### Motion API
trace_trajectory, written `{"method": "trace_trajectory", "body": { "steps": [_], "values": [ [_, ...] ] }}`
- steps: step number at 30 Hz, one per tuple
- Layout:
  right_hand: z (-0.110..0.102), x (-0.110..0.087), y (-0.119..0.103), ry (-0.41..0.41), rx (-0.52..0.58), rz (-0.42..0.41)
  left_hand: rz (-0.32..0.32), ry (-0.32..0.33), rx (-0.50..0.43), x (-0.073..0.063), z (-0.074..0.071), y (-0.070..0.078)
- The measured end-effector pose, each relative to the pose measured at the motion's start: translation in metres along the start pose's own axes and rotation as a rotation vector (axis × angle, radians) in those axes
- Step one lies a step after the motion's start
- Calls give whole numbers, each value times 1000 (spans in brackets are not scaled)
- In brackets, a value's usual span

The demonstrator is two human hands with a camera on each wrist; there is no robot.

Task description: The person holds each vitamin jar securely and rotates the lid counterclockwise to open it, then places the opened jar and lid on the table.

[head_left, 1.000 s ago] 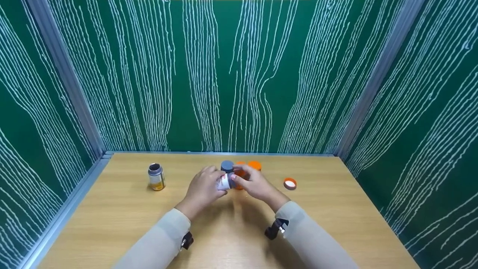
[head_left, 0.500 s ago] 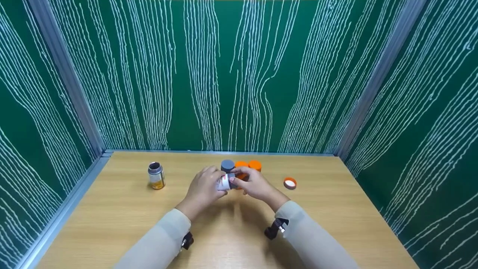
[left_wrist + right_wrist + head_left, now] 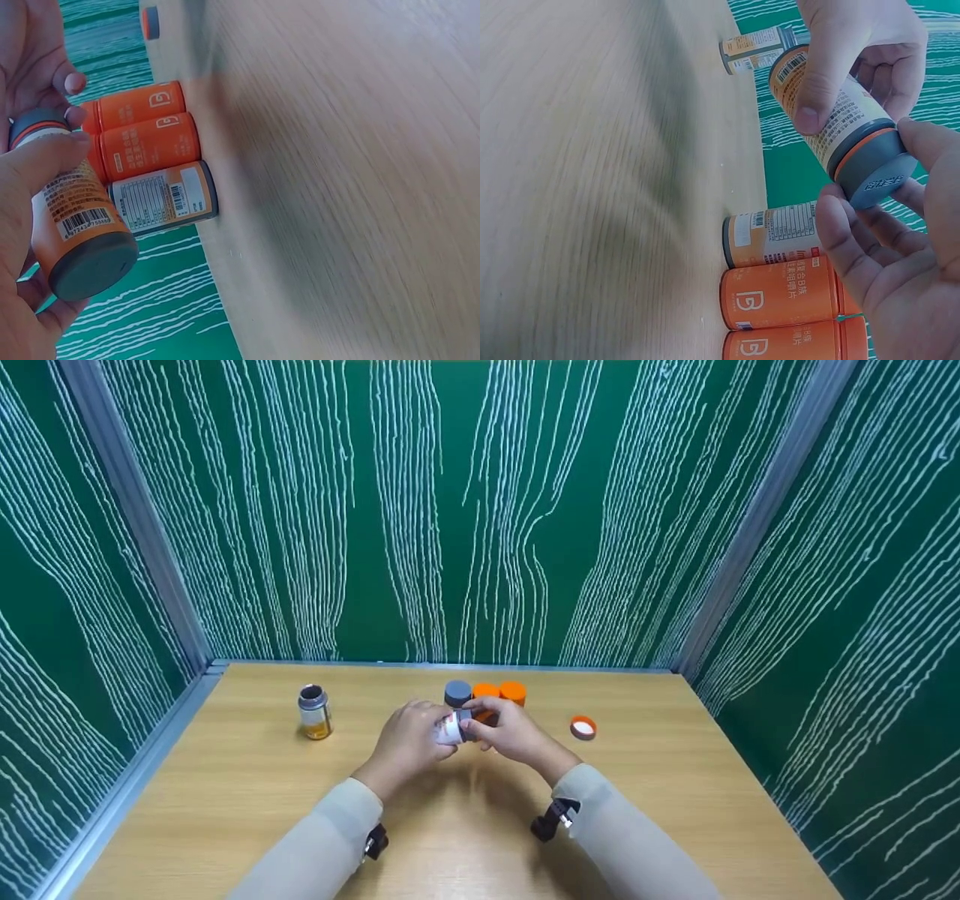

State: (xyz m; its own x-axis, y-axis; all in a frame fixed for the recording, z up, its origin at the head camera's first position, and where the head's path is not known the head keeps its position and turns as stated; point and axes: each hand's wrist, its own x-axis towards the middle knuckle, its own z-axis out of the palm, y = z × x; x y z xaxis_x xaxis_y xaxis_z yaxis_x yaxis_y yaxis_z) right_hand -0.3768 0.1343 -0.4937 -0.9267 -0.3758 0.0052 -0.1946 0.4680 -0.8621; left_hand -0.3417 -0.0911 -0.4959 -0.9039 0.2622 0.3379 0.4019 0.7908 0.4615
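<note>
A white-and-orange supplement bottle [image 3: 829, 112] is tilted above the table. Its grey cap [image 3: 877, 169], with an orange ring beneath, faces my right hand. My left hand [image 3: 409, 741] grips the bottle's body, thumb across the printed label. My right hand [image 3: 517, 733] holds the cap between thumb and fingers; in the right wrist view the fingertips touch its rim. Just behind the hands stand another grey-capped bottle [image 3: 165, 199] and two orange bottles [image 3: 150, 146], side by side and partly hidden in the head view.
To the left stands an uncapped bottle [image 3: 315, 714], its dark mouth showing and yellow-orange at its base. A loose orange-and-grey cap [image 3: 583, 727] lies on the right, white inside up. Green walls with white lines enclose the wooden table [image 3: 247, 780].
My right thumb and fingers have shifted slightly around the cap, with the index finger drawn in a little. My left hand and the bottle have stayed nearly still.
</note>
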Motion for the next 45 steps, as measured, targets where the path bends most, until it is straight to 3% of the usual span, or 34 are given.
{"method": "trace_trajectory", "body": {
  "steps": [11, 26, 36, 42, 45],
  "values": [
    [-1, 0, 3, -39, 3, 11, -53, -62, -63, 2, -1, -1],
    [-3, -2, 3, -48, -3, 20, -47, -98, -66, 2, -2, 0],
    [0, -1, 6, -37, -31, -71, -21, -113, -54, 1, -3, -3],
    [0, 0, 5, -37, -106, -157, -91, -148, -119, 0, -2, -7],
    [-1, 0, 5, -33, -112, -156, -115, -145, -124, 0, -2, -6]
  ]
}}
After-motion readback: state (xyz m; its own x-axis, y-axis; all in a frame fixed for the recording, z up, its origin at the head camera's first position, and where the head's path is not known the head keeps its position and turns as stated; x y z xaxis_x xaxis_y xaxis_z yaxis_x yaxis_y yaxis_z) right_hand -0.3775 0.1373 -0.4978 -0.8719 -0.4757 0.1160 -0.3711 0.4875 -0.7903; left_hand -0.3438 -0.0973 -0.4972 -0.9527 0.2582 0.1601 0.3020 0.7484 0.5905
